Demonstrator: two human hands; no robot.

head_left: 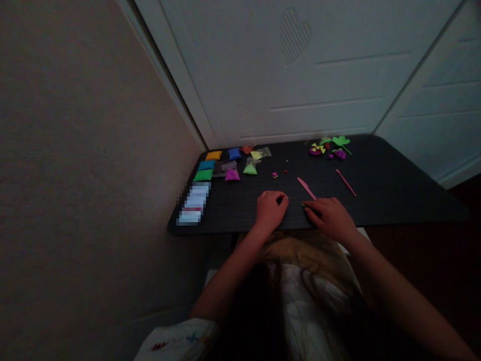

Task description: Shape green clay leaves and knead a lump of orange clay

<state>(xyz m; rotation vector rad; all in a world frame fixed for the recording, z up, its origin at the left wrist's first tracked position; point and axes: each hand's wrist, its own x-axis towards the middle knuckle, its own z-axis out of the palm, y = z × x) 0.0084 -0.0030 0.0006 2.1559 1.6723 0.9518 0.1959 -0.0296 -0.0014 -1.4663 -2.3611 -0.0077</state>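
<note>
1. The right hand [332, 218] rests at the near edge of the tabletop [398, 193], a small green piece [303, 204] at its fingertips; whether pinched or just touched, I cannot tell.
2. The left hand [271, 206] is curled beside it, fingertips near the thumb; whether it grips anything is unclear.
3. A pink knife [306, 188] reaches up to the right hand; a pink stick [345, 182] lies farther right.
4. Beyond the left hand sits a tiny flower-like piece [274, 175].
5. Colored packets [232, 174] lie far left; a green clover shape [340, 142] lies far right.
</note>
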